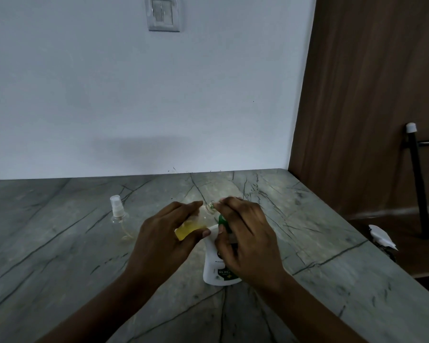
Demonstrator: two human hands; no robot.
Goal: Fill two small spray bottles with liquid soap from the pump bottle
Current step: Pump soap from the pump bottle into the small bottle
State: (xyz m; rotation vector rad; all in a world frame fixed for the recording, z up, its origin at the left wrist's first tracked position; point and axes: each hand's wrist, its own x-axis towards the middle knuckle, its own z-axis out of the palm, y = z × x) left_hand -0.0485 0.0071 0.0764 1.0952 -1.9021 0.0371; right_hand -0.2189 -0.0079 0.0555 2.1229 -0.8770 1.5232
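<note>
Soap, yellow, sits in the tilted spray bottle [196,222] clamped in the left hand [164,233] above the pump bottle [217,263]. Right hand [245,233] covers the pump head; mouth should stay under the nozzle, probably with slow presses.

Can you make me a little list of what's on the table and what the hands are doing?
surface: grey marble counter
left hand: holds a small clear bottle, tilted, with yellow liquid inside
right hand: fingers at the small bottle's neck, above the pump bottle
pump bottle: white with a green part on top, standing on the counter under the hands
spray bottle: clear with a white sprayer on, standing alone to the left, looks nearly empty
wall: light switch
</note>
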